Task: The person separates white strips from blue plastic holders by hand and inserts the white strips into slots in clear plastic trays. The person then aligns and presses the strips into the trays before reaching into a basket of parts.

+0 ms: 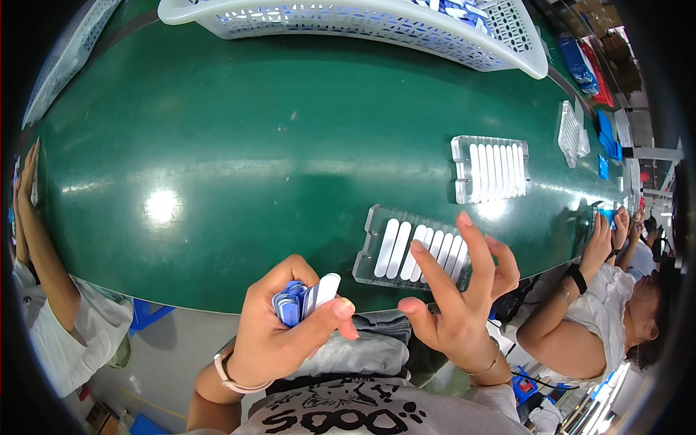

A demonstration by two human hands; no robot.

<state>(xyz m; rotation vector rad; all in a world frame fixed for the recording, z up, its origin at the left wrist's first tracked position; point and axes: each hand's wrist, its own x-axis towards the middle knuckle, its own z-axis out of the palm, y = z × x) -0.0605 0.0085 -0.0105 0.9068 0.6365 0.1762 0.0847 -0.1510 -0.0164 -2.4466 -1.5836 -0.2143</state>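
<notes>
My left hand (272,319) is closed around a stack of small round-ended strips (290,304), blue and white, with one white strip (328,287) jutting out near the thumb. Over a clear slotted tray (368,243) at the table's front edge, my right hand (464,312) has its fingers spread. Its index fingertip is at one of the white strips (388,248) lying side by side in the tray; whether it presses on it I cannot tell. Part of that tray's right side is behind my fingers. Farther back sits a second clear tray (460,172) with a row of white strips (500,170).
A white perforated basket (326,25) holding blue and white strips stands at the far edge of the green table (203,130). Another basket (69,61) is far left. A person's arm (43,232) rests at left. At right are another person's hands (605,235) and a clear rack (569,134).
</notes>
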